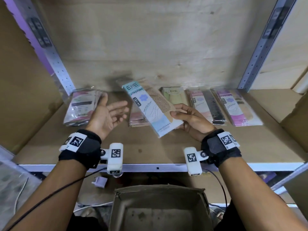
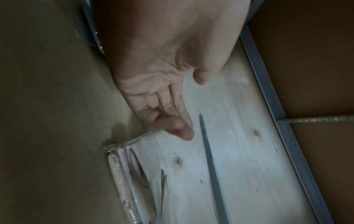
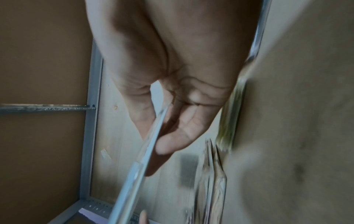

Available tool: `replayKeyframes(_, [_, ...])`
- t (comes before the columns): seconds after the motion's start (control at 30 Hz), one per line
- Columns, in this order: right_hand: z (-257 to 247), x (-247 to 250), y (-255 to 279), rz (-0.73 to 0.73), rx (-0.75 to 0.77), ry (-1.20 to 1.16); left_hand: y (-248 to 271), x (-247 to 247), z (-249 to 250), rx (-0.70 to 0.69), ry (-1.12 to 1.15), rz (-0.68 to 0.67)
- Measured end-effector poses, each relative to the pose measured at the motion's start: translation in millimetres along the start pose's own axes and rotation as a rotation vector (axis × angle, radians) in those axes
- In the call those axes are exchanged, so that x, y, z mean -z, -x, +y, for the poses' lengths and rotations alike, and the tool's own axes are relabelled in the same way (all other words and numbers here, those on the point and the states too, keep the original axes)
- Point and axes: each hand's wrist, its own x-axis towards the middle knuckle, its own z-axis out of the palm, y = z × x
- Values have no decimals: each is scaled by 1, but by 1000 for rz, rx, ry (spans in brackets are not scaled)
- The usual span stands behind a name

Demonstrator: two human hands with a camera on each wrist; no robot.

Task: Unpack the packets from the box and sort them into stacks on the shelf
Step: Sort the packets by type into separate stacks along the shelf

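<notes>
Right hand pinching the lower right corner of a long flat light-blue and white plastic stocking packet, thumb on top and fingers curled beneath, seen edge-on from the right wrist with thumb and fingers clamped on either face. Packet held clear above the brown cardboard-lined shelf board, tilted with its top end toward 11 o'clock. Left hand palm-up at 9 o'clock of the packet, fingers straight and slightly apart, gripping nothing; same slack spread in the left wrist view. Behind that hand, at 10 o'clock, a stack of pink-headed clear packets flat on the shelf. Beneath the held packet, a low pink stack, partly hidden. At 1 o'clock a beige and green packet; at 2 o'clock a pink-topped packet with black stocking; at 3 o'clock, farthest right, a purple and pink packet, all lying flat in a row. At 6 o'clock, below the shelf edge, an open brown cardboard box, no packets visible inside.
</notes>
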Motion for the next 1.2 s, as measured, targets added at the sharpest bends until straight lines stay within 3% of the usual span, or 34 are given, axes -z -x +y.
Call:
replayKeyframes(0.17, [11, -19, -8, 34, -26, -8, 17, -19, -17, 23, -342, -189])
replayKeyframes(0.33, [14, -17, -9, 72, -13, -27, 23, -43, -26, -53, -371, -290])
replayKeyframes(0.63, [-8, 48, 1, 395, 138, -154, 23, -98, -37, -94, -372, -361])
replayKeyframes(0.87, [2, 52, 11, 295, 99, -48, 8, -126, -41, -125, -249, -277])
replayKeyframes(1.2, [-4, 17, -9, 254, 79, -72, -14, -100, -38, -225, -320, -108])
